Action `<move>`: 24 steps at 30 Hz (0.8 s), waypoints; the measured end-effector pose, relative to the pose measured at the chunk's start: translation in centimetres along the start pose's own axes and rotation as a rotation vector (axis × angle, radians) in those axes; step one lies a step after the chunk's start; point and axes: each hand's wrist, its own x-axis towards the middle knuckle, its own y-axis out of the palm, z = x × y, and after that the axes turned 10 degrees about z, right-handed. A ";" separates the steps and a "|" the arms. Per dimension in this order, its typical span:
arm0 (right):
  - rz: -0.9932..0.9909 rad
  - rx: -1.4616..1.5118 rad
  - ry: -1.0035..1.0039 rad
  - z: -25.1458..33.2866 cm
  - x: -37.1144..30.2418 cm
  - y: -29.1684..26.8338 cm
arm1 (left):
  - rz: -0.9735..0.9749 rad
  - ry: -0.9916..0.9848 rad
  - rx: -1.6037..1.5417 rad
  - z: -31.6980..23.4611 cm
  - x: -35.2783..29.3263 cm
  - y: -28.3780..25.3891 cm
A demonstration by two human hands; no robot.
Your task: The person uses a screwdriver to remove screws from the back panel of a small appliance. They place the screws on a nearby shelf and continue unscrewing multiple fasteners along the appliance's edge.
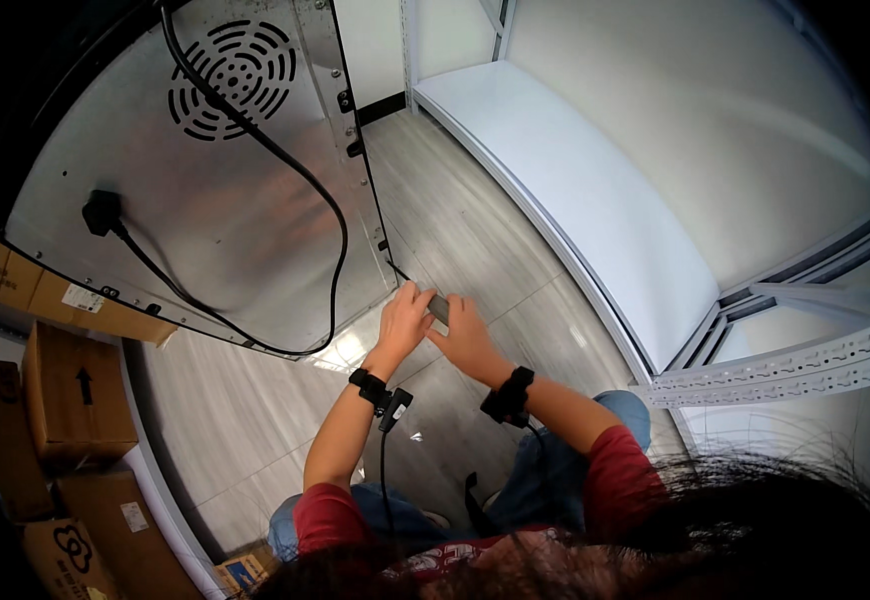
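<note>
A screwdriver (439,308) with a greyish handle and a thin dark shaft is between my two hands. Its tip points at the right edge of a large silver metal back panel (255,220) of an appliance, near the lower corner; whether it touches a screw there I cannot tell. My left hand (404,325) is closed around the front of the screwdriver, close to the shaft. At the rear of the handle, my right hand (468,342) grips it with thumb and fingers. Screws line the panel's edge.
A black power cord (341,240) loops across the panel to a plug (103,213). White shelving (575,190) stands at the right, with a perforated metal upright (775,368). Cardboard boxes (80,395) are stacked at the left. Grey wood-look floor (495,240) lies between.
</note>
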 end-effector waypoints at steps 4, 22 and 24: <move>-0.093 0.034 -0.013 -2.4 0.4 0.1 | -0.064 0.010 -0.005 -1.1 0.6 0.4; 0.032 -0.209 -0.088 -0.3 -0.1 -0.1 | -0.113 -0.018 0.042 -0.4 -0.2 0.3; 0.154 0.022 0.116 -2.3 1.0 -0.3 | -0.145 -0.009 0.008 -1.5 0.1 0.6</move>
